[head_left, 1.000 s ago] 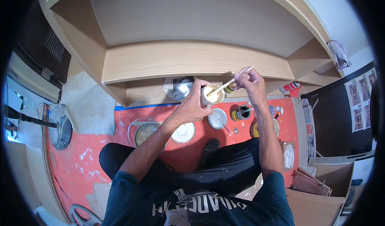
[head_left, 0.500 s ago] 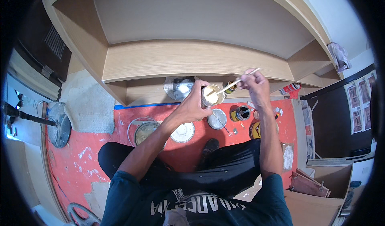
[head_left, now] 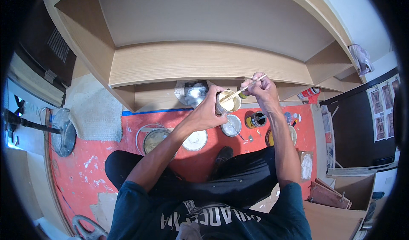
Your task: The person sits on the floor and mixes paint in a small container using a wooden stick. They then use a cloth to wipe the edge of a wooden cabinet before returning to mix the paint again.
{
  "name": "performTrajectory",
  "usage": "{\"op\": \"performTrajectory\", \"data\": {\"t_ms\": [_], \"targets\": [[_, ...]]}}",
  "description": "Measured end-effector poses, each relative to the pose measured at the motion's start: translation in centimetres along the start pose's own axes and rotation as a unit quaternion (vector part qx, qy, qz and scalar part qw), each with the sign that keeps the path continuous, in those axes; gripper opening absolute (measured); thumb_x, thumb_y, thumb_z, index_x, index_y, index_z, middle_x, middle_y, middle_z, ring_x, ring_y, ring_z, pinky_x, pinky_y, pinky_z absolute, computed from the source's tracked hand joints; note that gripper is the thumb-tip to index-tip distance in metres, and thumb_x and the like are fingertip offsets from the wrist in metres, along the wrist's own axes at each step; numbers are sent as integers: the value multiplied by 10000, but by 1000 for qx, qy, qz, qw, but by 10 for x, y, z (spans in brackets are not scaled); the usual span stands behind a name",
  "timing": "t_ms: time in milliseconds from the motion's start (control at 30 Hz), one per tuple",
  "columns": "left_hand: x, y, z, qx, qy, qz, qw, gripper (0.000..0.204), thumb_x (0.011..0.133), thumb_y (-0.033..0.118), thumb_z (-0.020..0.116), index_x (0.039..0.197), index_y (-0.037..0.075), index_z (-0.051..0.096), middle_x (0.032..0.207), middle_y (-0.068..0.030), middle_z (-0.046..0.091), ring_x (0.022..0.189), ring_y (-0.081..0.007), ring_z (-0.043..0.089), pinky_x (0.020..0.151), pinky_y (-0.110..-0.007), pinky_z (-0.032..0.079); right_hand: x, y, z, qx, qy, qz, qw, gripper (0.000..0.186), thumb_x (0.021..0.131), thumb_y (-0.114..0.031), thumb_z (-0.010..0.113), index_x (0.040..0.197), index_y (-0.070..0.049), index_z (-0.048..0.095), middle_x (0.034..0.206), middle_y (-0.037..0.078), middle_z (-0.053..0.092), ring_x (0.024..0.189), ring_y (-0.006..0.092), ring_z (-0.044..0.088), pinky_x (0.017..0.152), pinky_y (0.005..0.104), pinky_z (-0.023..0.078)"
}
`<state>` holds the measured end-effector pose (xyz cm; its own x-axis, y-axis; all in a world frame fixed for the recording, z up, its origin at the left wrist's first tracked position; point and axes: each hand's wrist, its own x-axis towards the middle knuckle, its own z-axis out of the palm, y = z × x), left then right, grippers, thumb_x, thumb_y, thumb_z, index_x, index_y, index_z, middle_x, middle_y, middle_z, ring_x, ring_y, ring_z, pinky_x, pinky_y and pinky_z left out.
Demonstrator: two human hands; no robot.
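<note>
My left hand (head_left: 206, 114) is wrapped round a small round can (head_left: 221, 108), its mouth tilted up, with a cream-coloured substance (head_left: 228, 105) inside. Between the pinched fingers of my right hand (head_left: 265, 96) is a thin wooden stick (head_left: 240, 91). Its lower end reaches into the can and rests near the cream surface. Both hands are above the red floor sheet (head_left: 221, 140), just in front of the wooden shelf unit (head_left: 208, 65). Behind the can, part of a small yellow-green container (head_left: 243, 95) shows, mostly hidden by my right hand.
On the floor sheet stand a round lid (head_left: 194, 140), another pale lid (head_left: 231, 125), a bucket (head_left: 154, 141) and an open dark can (head_left: 255, 119). A plastic-wrapped item (head_left: 194, 93) lies in the lower shelf. A round-based stand (head_left: 63, 131) is at left.
My right hand has moved slightly left and down toward the can, and the stick now lies flatter. The can has shifted a little to the right in my left hand.
</note>
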<state>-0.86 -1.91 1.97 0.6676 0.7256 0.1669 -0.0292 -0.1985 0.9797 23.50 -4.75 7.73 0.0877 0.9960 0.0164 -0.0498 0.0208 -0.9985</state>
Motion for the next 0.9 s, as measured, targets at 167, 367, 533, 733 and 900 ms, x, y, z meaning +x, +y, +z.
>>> {"op": "performTrajectory", "data": {"t_ms": [167, 367, 533, 733, 900], "targets": [[0, -2, -2, 3, 0, -3, 1000, 739, 746, 75, 765, 1368, 49, 368, 1264, -161, 555, 1220, -235, 561, 1045, -382, 456, 5, 0, -15, -21, -9, -25, 999, 267, 899, 67, 608, 1100, -83, 518, 1026, 166, 753, 918, 194, 732, 851, 355, 615], [-1, -8, -4, 19, 6, 20, 1000, 719, 752, 68, 756, 1357, 31, 369, 1247, -175, 560, 1203, -247, 571, 1037, -384, 464, 4, -4, -35, -32, 42, -46, 998, 230, 904, 45, 618, 1078, -83, 540, 1025, 173, 755, 899, 186, 725, 821, 339, 608], [-1, -9, -4, 23, 11, 17, 1000, 713, 749, 67, 754, 1357, 43, 382, 1250, -158, 569, 1227, -233, 567, 1057, -381, 453, 1, -14, -29, -24, 42, -55, 997, 201, 923, 10, 633, 1105, -61, 582, 1013, 169, 756, 862, 172, 713, 784, 310, 592], [0, -12, -1, 17, 5, 6, 1000, 711, 754, 70, 752, 1356, 50, 375, 1253, -164, 564, 1220, -241, 569, 1056, -383, 455, 1, -11, -15, -87, 29, -36, 995, 175, 940, -19, 658, 1102, -43, 597, 999, 168, 756, 824, 161, 699, 743, 302, 576], [-3, -10, -3, 40, 7, 7, 999, 707, 758, 80, 749, 1356, 50, 373, 1252, -170, 559, 1218, -250, 564, 1053, -387, 455, 0, -13, -27, -79, 57, -46, 994, 187, 942, -39, 684, 1106, -39, 593, 1003, 179, 755, 834, 173, 707, 744, 309, 582]]}}
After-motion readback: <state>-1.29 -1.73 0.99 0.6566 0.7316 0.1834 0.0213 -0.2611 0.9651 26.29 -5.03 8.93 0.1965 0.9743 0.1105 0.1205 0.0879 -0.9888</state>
